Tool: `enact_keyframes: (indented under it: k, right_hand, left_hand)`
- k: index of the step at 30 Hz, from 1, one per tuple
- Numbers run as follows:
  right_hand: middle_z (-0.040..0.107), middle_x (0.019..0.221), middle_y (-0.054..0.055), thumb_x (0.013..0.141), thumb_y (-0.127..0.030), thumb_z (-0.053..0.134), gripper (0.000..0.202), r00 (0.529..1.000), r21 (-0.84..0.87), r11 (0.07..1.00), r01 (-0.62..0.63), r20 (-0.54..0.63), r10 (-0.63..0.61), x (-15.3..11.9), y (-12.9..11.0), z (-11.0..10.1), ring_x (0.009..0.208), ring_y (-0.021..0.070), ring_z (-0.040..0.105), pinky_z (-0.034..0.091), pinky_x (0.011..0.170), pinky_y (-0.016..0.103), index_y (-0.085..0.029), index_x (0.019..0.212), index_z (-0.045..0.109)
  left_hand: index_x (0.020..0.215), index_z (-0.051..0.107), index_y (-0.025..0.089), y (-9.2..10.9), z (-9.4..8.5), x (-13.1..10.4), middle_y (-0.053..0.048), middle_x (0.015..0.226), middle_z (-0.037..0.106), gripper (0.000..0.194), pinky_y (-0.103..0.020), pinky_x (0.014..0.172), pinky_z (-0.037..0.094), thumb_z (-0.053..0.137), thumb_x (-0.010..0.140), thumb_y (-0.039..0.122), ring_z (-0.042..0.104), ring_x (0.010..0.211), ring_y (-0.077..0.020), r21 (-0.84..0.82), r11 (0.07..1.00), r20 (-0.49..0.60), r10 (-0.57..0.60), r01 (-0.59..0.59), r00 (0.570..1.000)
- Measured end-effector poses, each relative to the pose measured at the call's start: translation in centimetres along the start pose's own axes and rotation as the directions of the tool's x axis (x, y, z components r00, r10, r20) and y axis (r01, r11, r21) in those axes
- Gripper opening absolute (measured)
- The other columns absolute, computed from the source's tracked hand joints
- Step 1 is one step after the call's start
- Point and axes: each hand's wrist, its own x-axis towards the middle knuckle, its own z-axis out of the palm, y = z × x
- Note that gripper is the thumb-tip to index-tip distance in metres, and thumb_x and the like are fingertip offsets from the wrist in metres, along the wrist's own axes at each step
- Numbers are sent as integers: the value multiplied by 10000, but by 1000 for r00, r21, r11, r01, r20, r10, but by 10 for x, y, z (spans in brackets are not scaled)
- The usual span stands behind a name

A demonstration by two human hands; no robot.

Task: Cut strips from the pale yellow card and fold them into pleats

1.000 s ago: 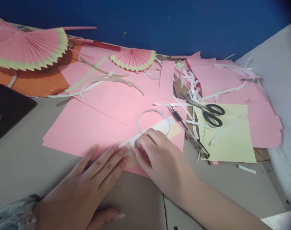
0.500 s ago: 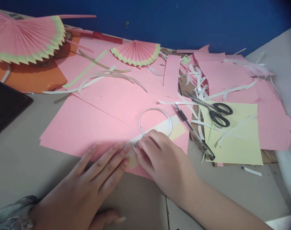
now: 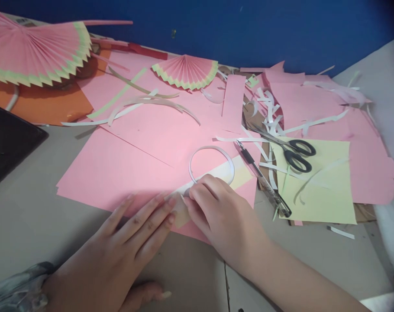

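Observation:
My left hand [image 3: 132, 236] lies flat with its fingers spread, the fingertips on the lower edge of the pink sheets [image 3: 119, 173] and the near end of a pale strip. Close beside them, my right hand [image 3: 216, 208] is pinched over the white and yellow paper strip [image 3: 240, 171]. A thin white paper strip [image 3: 211, 148] curves up in a loop from its fingertips. Part of the strip under the hands is hidden.
Black-handled scissors [image 3: 297, 154] and a pen [image 3: 265, 180] lie to the right, by a yellow sheet [image 3: 330, 190] and paper scraps. Pleated fans [image 3: 185, 73] sit behind. A dark object [image 3: 11, 143] is at left, a blue surface [image 3: 216, 26] at the back.
The whole view has shifted very slightly. Both hands keep nearly the same pose and place on the paper.

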Motion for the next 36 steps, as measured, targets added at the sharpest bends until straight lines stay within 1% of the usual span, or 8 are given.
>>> enact_keyframes:
  k: [4,13,19,23,25,29,32,36]
  right_hand:
    - [528,741,6,862,-169,523,152,1000,8,1000,0,8,0,1,0,1,651,130,509,358,514,236,-169,710,539]
    - [525,746,3,837,-137,547,144,1000,9,1000,-9,25,9,3,-1,-1,655,122,503,357,525,228,-172,699,523]
    - [528,750,4,802,-108,568,115,999,19,1000,-22,40,21,2,-2,-1,664,131,500,344,512,235,-171,713,530]
    - [535,764,10,804,-107,560,100,999,37,999,-18,42,17,2,-1,-1,674,137,501,342,514,240,-170,730,536]
    - [537,762,10,817,-114,550,109,999,40,999,-17,32,16,1,-1,0,678,137,502,344,524,242,-171,726,536]
    - [551,775,14,857,-164,530,116,1000,23,1000,-2,-3,2,0,0,0,701,143,508,349,546,250,-171,743,550]
    - [564,782,22,866,-210,535,126,999,-49,998,33,-24,-34,-1,2,-1,733,167,502,354,595,273,-173,750,565]
    - [575,773,16,872,-250,533,141,998,-140,989,45,-40,-51,-3,3,-4,711,180,479,329,641,310,-190,751,573]
  left_hand:
    - [1376,404,153,0,1,-1,-91,1507,281,746,-434,1145,39,441,823,652,230,1391,-236,21,999,4,29,-29,1000]
    - [1368,419,188,1,1,0,-62,1505,292,736,-447,1150,56,439,815,674,259,1381,-231,-6,1000,9,-19,19,1000]
    - [1386,399,180,-1,-3,9,-18,1466,392,768,-413,1160,88,468,802,674,355,1318,-228,-49,998,-27,-37,36,999]
    - [1391,399,159,-2,-5,15,-28,1426,451,731,-416,1149,126,482,829,618,413,1262,-249,-6,1000,-27,-14,14,1000]
    - [1402,382,161,-3,-5,16,-35,1443,427,720,-431,1142,135,481,839,599,393,1279,-265,25,1000,-14,-7,8,1000]
    - [1425,338,204,-5,-5,13,-34,1496,337,739,-452,1140,125,457,833,631,321,1339,-277,34,999,15,-23,23,1000]
    - [1450,275,207,-7,-6,11,-41,1531,252,757,-442,1142,99,438,843,629,263,1375,-270,49,999,25,7,-8,1000]
    - [1456,253,220,-7,-6,10,-44,1533,239,779,-448,1138,110,426,832,655,253,1383,-270,49,999,34,-8,7,999]
